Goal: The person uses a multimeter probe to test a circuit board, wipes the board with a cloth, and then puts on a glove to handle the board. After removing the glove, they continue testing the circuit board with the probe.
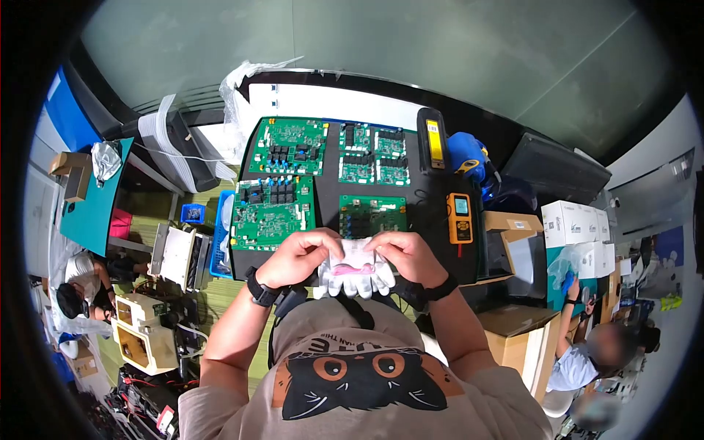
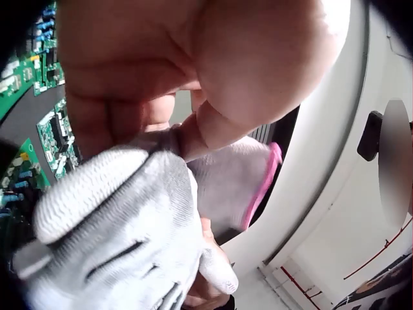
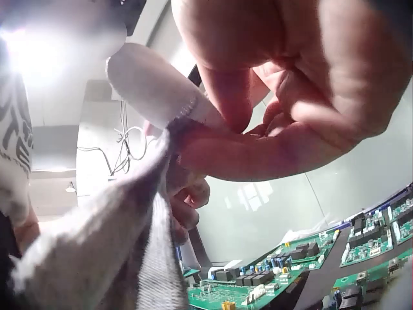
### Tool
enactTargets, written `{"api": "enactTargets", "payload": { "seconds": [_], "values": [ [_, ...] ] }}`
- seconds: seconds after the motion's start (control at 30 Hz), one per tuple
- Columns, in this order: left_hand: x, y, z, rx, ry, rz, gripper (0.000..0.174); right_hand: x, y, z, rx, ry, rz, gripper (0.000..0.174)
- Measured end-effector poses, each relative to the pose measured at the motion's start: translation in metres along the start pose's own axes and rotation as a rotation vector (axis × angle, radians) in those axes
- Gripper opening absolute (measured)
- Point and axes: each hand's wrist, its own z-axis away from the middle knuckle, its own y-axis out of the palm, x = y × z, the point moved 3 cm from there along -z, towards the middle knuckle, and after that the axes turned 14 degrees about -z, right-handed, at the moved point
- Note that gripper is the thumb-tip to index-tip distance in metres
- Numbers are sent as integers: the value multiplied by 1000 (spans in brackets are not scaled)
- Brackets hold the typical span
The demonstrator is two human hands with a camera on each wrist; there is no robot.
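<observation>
We see a bare left hand (image 1: 302, 254) and a bare right hand (image 1: 411, 257) meeting in front of the person's printed beige T-shirt (image 1: 364, 370). Between them hangs white knitted glovework with a bright pink hem (image 1: 355, 282), its fingers dangling downward; the layers overlap, so it may be more than one glove, and we cannot be sure. Our left hand pinches its upper edge between thumb and fingers, and our right hand grips the opposite side the same way. The glovework is held at the near edge of a black-topped table (image 1: 433, 249), just beside a green circuit board with dark components (image 1: 372, 213). Farther left on the table lie two larger green circuit boards (image 1: 273, 213), and beyond sit four small green boards (image 1: 356, 169). To the right we find an orange handheld meter (image 1: 460, 218), well apart from the boards.
</observation>
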Motion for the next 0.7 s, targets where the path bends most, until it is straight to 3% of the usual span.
{"api": "enactTargets", "payload": {
  "seconds": [0.13, 0.2, 0.27, 0.3, 0.33, 0.4, 0.43, 0.47, 0.53, 0.6, 0.63, 0.7],
  "values": [
    [-17, 17, -17, -42, -111, -123, 22, 2, -21, 9, -12, 42, -42, 14],
    [-27, 24, -27, -67, -61, -222, 12, 0, -32, 14, 87, 67, -38, 21],
    [-38, 36, -34, -106, -11, -318, 8, -1, -32, 16, -49, -34, -274, 47],
    [-40, 42, -38, -117, 14, -314, 9, -1, -35, 15, -3, -132, 16, 73],
    [-44, 48, -40, -84, 15, -332, 9, 7, -31, 17, -50, -101, -75, 65],
    [-43, 58, -42, -97, 30, -364, 19, -2, -43, 26, 16, -5, 131, 48],
    [-45, 59, -40, -117, 7, -375, 19, 4, -44, 30, -5, 184, -32, 33],
    [-48, 59, -40, -209, 27, -489, 25, 4, -47, 32, 21, 121, -83, 28],
    [-54, 63, -43, -337, 34, -676, 38, 1, -65, 38, -35, 168, 90, 21],
    [-62, 60, -34, -442, -67, -663, 38, -2, -92, 46, -172, 200, 85, 20],
    [-59, 57, -27, -482, -116, -670, 37, 7, -110, 51, -298, 217, 269, 23],
    [-45, 52, -7, -577, -230, -645, 31, 6, -155, 65, -545, 31, 259, 26]
  ]
}}
